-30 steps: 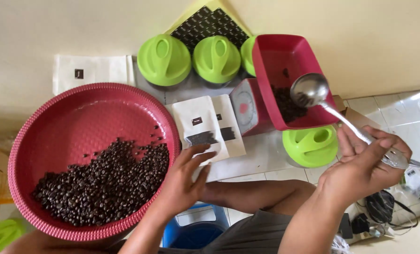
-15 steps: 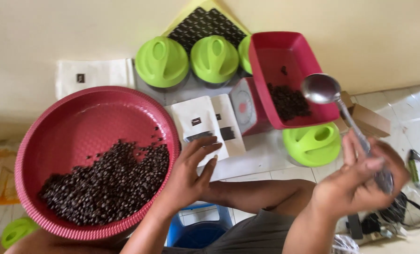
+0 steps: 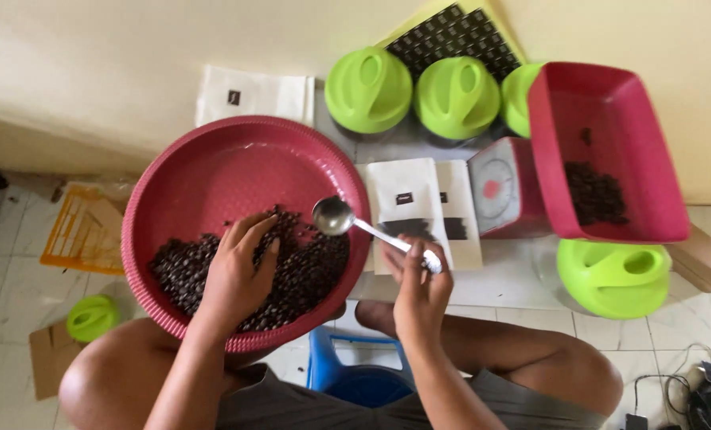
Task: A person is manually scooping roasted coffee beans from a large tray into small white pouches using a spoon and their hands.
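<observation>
Overhead, a round pink basket [image 3: 212, 171] holds dark beans [image 3: 300, 271] heaped in its near half. Left hand [image 3: 240, 271] lies palm-down on the beans, fingers loosely spread, gripping nothing. Right hand [image 3: 419, 283], just beyond the basket's right rim, pinches a metal spoon [image 3: 335, 215] by its handle; the handle slants up-left, bowl hovering over the beans.

head view; worn on head; aimed steeply down; close above both hands; only one view given
</observation>
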